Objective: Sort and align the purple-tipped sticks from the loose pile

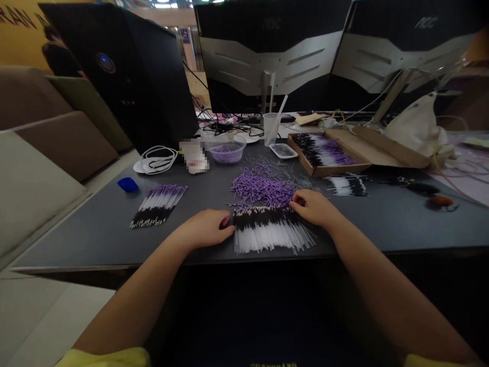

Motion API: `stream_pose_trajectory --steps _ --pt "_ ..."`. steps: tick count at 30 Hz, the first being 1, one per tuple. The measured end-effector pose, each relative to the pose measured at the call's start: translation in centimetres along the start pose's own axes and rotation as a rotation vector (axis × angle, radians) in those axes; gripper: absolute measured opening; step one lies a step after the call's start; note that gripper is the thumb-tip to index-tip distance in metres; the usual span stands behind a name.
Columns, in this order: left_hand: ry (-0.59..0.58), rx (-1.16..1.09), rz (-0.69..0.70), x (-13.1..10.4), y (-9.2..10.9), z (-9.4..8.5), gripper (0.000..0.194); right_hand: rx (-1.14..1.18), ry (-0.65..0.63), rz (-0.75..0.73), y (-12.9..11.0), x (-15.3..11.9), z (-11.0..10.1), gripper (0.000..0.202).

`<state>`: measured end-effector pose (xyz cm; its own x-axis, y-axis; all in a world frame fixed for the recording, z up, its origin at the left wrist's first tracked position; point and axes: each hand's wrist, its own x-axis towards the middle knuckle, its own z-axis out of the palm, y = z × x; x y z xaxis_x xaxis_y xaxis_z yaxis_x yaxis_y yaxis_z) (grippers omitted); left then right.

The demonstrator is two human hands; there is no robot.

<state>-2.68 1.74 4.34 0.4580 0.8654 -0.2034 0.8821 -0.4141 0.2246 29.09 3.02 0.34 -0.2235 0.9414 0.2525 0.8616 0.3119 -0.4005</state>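
Observation:
A row of thin black-and-white sticks (267,232) lies on the dark desk (382,219) near its front edge. My left hand (208,228) rests at the row's left end, fingers curled and touching the black tips. My right hand (311,206) sits on the row's upper right corner, fingers bent over the sticks. Whether either hand pinches a stick is not visible. Just behind the row lies a heap of small purple caps (262,188).
A finished bundle with purple ends (158,205) lies at left beside a blue object (127,184). Behind are a cardboard box of sticks (324,152), a bowl of purple caps (227,152), a plastic cup (271,128), a laptop (126,76) and two monitors (275,51).

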Motion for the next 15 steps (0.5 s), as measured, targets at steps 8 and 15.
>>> stream_pose_trajectory --steps 8,15 --pt "-0.008 0.030 0.000 -0.06 0.27 -0.08 0.023 -0.120 -0.033 0.042 -0.31 0.07 0.08 0.013" --pt "-0.021 0.029 -0.047 -0.11 0.48 -0.11 0.016 -0.172 -0.045 0.099 -0.67 0.05 0.10 0.013"
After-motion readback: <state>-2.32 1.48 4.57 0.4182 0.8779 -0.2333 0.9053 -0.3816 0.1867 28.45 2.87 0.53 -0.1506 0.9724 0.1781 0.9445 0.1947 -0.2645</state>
